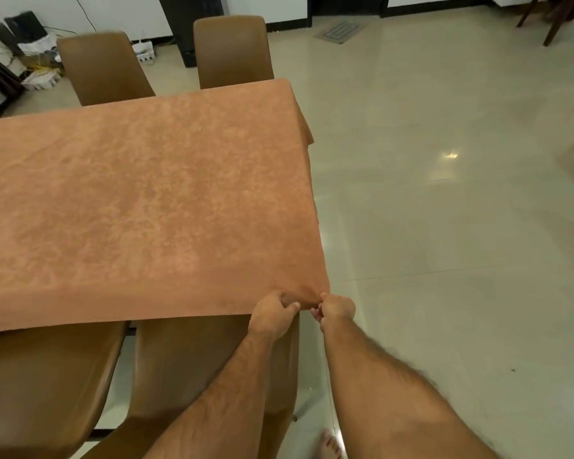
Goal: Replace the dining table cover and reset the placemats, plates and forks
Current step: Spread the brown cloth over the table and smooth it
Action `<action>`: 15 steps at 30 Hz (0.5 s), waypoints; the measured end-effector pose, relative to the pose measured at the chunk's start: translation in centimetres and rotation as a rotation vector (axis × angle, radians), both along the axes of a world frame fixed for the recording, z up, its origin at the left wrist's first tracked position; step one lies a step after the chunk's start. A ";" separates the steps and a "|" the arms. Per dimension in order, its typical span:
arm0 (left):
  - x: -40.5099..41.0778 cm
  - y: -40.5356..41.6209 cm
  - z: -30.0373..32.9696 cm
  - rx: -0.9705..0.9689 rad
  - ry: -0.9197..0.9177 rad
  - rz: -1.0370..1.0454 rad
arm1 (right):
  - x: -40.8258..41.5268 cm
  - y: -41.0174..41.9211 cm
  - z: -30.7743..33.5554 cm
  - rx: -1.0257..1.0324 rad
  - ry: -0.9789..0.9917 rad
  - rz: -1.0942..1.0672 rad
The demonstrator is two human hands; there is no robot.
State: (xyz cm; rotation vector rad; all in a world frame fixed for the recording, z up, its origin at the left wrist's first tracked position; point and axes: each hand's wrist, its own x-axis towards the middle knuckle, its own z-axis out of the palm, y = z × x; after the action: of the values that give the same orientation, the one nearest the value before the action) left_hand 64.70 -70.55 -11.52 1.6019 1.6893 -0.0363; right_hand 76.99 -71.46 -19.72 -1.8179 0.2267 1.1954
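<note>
- Orange-brown table cover (140,200) spread flat across the dining table, hanging over the near edge and the right end, a few faint wrinkles toward the left.
- Left hand (272,314) at the near right corner, fingers curled round a fold of the cover's near edge, gripping it.
- Right hand (337,311) just beside it, pinching the very corner of the cover between thumb and fingers.
- Both bare forearms reaching in from the near right.
- Two brown chairs at the far side: far left chair (101,69) and far right chair (232,51), backs against the table edge.
- Two more below the near edge: near left chair (43,382) and near right chair (193,362), partly under the overhang.
- Glossy pale tiled floor (444,226) to the right, a bare foot (330,445) on it at the bottom.
</note>
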 end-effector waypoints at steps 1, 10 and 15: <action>0.0 0.0 0.1 -0.005 0.005 -0.002 | 0.1 -0.1 -0.1 -0.008 -0.003 0.004; -2.9 0.6 1.6 -0.042 0.008 0.011 | -0.3 -1.1 1.4 -0.109 -0.062 0.047; -5.2 1.1 4.2 -0.003 0.019 0.026 | -1.5 -1.1 5.5 -0.078 -0.246 0.229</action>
State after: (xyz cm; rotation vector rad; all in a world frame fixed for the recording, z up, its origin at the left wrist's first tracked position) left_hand 59.47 -69.40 -7.28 1.5824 1.7235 -0.0409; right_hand 75.51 -72.57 -14.24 -2.0811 -0.0788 1.1150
